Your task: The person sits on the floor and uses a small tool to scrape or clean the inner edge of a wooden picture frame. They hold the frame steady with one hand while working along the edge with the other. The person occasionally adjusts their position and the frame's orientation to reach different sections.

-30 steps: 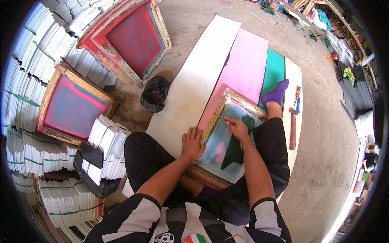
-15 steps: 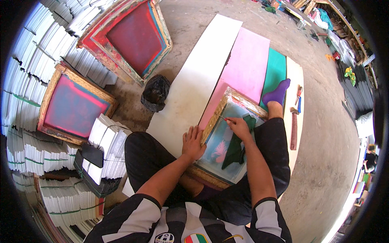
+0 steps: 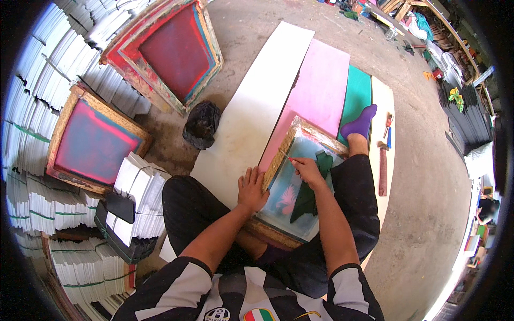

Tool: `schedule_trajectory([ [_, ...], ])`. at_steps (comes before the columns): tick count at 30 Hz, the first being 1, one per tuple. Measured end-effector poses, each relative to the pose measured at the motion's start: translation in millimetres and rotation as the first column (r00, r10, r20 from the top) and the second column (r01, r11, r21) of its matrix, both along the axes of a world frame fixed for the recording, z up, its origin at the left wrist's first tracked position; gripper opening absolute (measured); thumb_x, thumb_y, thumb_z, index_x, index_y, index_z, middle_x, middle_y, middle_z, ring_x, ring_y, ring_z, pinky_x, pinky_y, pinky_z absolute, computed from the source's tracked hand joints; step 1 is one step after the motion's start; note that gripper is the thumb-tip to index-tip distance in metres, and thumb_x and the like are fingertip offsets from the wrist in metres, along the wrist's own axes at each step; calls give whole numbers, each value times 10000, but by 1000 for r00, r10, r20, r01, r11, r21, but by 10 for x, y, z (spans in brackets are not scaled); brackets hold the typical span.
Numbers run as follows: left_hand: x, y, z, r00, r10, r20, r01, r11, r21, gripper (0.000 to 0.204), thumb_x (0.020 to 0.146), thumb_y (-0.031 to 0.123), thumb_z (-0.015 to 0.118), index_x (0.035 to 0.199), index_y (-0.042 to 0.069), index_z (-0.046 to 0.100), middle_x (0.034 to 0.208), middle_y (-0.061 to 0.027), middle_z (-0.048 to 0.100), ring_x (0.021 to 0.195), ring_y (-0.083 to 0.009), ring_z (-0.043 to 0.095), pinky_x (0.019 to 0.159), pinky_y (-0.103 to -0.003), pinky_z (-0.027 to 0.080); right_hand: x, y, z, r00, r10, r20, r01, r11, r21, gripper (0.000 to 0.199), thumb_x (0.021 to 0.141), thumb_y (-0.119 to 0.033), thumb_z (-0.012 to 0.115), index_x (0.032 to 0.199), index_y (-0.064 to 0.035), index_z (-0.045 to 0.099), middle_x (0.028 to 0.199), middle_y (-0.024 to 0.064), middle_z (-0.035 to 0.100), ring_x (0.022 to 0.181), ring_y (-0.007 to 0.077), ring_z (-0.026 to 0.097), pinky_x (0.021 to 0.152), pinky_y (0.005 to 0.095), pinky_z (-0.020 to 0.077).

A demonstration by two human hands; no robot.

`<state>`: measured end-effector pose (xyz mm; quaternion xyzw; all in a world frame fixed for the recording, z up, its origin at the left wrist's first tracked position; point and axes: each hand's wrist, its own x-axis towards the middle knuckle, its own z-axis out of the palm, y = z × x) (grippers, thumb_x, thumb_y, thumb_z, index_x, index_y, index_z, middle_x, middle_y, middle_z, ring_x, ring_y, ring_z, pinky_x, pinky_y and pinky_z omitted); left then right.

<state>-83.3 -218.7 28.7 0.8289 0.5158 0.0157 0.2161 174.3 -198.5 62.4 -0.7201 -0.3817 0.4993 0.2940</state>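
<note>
On a dusty concrete floor (image 3: 428, 176) lie long white, pink and green boards, and a wooden-framed printing screen with pale blue mesh (image 3: 297, 184) rests across the seated person's lap. The left hand (image 3: 251, 188) lies flat, fingers spread, at the frame's 9 o'clock edge. The right hand (image 3: 309, 170) pinches a thin stick (image 3: 286, 157) whose tip points toward 10 o'clock; what the tip touches is too small to tell. Stacked white paper bundles (image 3: 37, 206) fill the 9 o'clock side.

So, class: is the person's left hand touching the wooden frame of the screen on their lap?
Touching. The head view shows the left hand lying flat against the wooden frame's left edge, with no gap between them.
</note>
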Motion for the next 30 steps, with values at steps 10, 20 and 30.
schedule_trajectory([
  [10,-15,0,-9,1000,1,25,-1,1000,-8,797,907,418,638,1583,100,361,1692,-165,237,1583,-370,143,1237,-608,143,95,-75,-248,1000,10,4,-11,999,48,349,996,-264,684,1276,-61,732,823,34,682,696,151,614,669,342,526],
  [20,5,2,-3,1000,0,27,0,1000,11,772,917,401,617,1580,94,367,1691,-167,237,1584,-371,143,1238,-610,143,183,16,-411,964,65,257,-103,985,140,338,1004,-270,677,1228,-27,747,758,20,620,634,109,555,532,275,417],
  [30,21,5,30,1000,-1,5,1,1000,-15,782,911,393,625,1585,100,355,1700,-158,224,1586,-369,136,1247,-593,138,163,391,464,1000,4,23,3,956,-292,403,881,-387,820,821,-18,669,675,63,596,500,150,466,431,354,331],
])
